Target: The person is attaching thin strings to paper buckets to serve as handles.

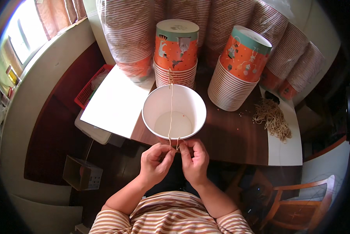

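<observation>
A white-lined paper bucket [153, 109] stands open side up at the table's near edge. A thin tan cord [171, 114] runs across its mouth, from the far rim to the near rim. At the near rim, my left hand [156, 162] pinches the cord between thumb and fingers. Close beside it, my right hand [195, 160] is also closed in a pinch on the cord, where a short loop stands up. Whether a knot lies between the fingertips cannot be made out. A few tiny specks lie inside the bucket.
Behind the bucket rise two stacks of upturned orange and green buckets, one straight back [177, 52] and one leaning right [243, 58]. Plastic-wrapped stacks [126, 35] line the back. A bundle of loose cords [274, 119] lies right. A red basket [90, 87] and wooden chair [299, 202] flank the table.
</observation>
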### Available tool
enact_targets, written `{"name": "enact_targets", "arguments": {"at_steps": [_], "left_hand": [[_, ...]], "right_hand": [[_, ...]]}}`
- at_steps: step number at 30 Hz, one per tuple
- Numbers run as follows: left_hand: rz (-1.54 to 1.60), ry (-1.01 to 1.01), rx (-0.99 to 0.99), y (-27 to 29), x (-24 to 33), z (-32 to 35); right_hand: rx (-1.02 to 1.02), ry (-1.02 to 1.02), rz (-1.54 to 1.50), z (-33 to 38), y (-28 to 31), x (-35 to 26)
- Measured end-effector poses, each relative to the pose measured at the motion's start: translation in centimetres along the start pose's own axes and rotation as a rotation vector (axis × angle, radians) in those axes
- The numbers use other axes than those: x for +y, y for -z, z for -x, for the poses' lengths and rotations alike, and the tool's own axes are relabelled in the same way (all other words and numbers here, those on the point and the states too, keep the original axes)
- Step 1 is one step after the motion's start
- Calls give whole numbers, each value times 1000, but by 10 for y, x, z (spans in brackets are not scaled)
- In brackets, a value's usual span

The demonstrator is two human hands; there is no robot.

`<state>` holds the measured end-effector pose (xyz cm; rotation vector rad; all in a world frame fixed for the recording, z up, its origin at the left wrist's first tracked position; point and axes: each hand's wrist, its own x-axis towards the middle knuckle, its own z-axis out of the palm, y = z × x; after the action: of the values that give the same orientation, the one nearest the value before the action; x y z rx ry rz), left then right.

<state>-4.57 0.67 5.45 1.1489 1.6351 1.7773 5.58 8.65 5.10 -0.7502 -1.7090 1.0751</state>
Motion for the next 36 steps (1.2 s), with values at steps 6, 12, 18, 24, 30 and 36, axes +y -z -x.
{"name": "enact_targets", "arguments": {"at_steps": [6,12,18,24,30,36], "left_hand": [[183,117,67,7,4,2],[236,201,36,5,-8,5],[129,197,29,6,-11,9],[78,161,21,8,-11,6],[22,146,-25,8,-7,3],[-132,144,-59,16,-10,1]], "right_hand": [[-124,-314,-549,1,2,11],[-242,-298,-511,14,2,18],[-231,-416,-713,11,-6,6],[-259,-547,-937,15,-9,12],[-269,-574,-1008,15,-11,8],[-174,-586,-1070,4,-6,2]]}}
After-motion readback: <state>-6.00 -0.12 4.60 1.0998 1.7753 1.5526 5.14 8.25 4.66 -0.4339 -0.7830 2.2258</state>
